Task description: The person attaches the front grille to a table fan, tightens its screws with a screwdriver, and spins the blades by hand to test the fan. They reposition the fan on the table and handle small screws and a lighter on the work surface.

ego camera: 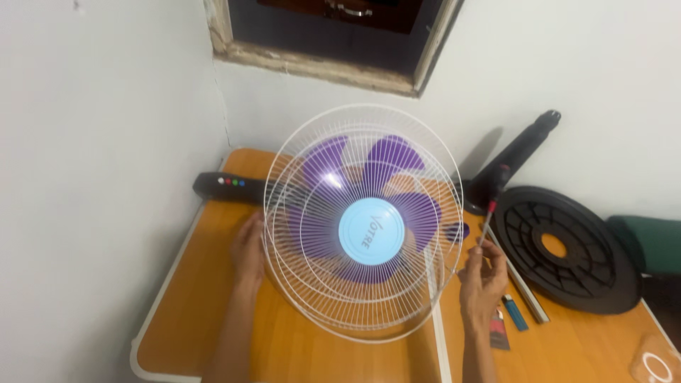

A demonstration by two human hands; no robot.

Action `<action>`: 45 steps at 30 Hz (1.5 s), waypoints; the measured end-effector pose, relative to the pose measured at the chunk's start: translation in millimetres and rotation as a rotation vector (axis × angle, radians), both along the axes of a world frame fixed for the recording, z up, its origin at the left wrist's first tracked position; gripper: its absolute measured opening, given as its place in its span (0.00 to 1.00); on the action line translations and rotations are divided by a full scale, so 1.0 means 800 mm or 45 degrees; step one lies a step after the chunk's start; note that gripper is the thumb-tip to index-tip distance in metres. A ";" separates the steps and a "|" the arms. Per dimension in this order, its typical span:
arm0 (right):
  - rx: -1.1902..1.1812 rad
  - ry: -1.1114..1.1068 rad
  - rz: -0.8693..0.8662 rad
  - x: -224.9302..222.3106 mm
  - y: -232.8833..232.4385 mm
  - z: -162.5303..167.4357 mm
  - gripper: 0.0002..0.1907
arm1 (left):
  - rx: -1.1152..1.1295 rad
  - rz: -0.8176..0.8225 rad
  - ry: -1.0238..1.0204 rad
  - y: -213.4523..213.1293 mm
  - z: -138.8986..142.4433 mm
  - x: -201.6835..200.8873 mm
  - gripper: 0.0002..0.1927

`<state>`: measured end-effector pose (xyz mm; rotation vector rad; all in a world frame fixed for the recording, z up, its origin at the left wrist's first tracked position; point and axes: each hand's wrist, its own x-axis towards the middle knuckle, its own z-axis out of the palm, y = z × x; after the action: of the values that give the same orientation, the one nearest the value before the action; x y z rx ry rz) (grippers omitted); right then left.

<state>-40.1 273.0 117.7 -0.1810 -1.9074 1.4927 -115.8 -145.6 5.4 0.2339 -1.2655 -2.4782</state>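
A fan head with a white wire guard (pixel 312 177), purple blades (pixel 391 157) and a light blue centre cap (pixel 370 231) stands tilted on the orange table (pixel 191 298). My left hand (pixel 248 248) grips the left rim of the guard. At the right rim, my right hand (pixel 482 276) holds a thin screwdriver (pixel 486 221) with a red and black handle, its tip pointing down into my fingers. The fan's black control body (pixel 225 186) with coloured buttons sticks out behind the guard to the left.
A round black fan base (pixel 564 248) lies at the right, with a black stand tube (pixel 512 159) leaning against the wall. A blue lighter (pixel 516 313), a small dark red object (pixel 499 328) and a metal strip (pixel 521 280) lie near my right hand. White walls close in left and behind.
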 end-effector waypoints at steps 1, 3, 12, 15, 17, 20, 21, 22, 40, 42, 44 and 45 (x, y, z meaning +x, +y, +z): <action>-0.083 0.015 0.088 0.005 -0.016 0.015 0.14 | -0.030 -0.003 -0.031 0.000 -0.001 0.001 0.21; 0.026 0.015 0.264 0.013 -0.051 0.041 0.12 | -0.104 -0.027 -0.140 0.001 -0.001 0.004 0.21; 1.169 0.456 0.858 0.059 -0.216 0.062 0.13 | -0.064 -0.495 -0.335 -0.037 -0.002 0.043 0.21; 1.400 0.426 1.073 0.075 -0.237 0.057 0.08 | -0.168 -0.580 -0.364 -0.046 0.008 0.057 0.21; 1.454 0.234 1.272 0.079 -0.245 0.051 0.06 | -0.199 -0.560 -0.369 -0.045 0.013 0.060 0.20; 1.221 -0.071 1.531 0.070 -0.252 0.043 0.09 | -0.087 -0.667 -0.368 -0.048 0.015 0.060 0.17; 0.993 -0.142 1.627 0.067 -0.253 0.039 0.09 | -0.014 -0.673 -0.347 -0.049 0.013 0.058 0.16; 0.762 -0.210 1.713 0.066 -0.254 0.036 0.09 | 0.057 -0.676 -0.323 -0.050 0.011 0.057 0.16; 0.213 -0.711 1.076 0.091 -0.279 0.090 0.19 | 0.369 -0.492 0.015 0.001 0.110 0.057 0.13; 0.183 -0.724 1.015 0.093 -0.275 0.085 0.19 | 0.285 -0.416 -0.023 0.010 0.114 0.057 0.15; 0.173 -0.709 0.981 0.091 -0.271 0.075 0.19 | 0.179 -0.333 -0.100 0.017 0.116 0.055 0.19; 0.178 -0.691 0.971 0.091 -0.269 0.069 0.19 | 0.145 -0.315 -0.097 0.019 0.116 0.055 0.20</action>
<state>32.8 57.9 172.9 0.2702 -2.7016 1.9098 -72.1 -130.3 98.6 0.2128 -1.2514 -2.7799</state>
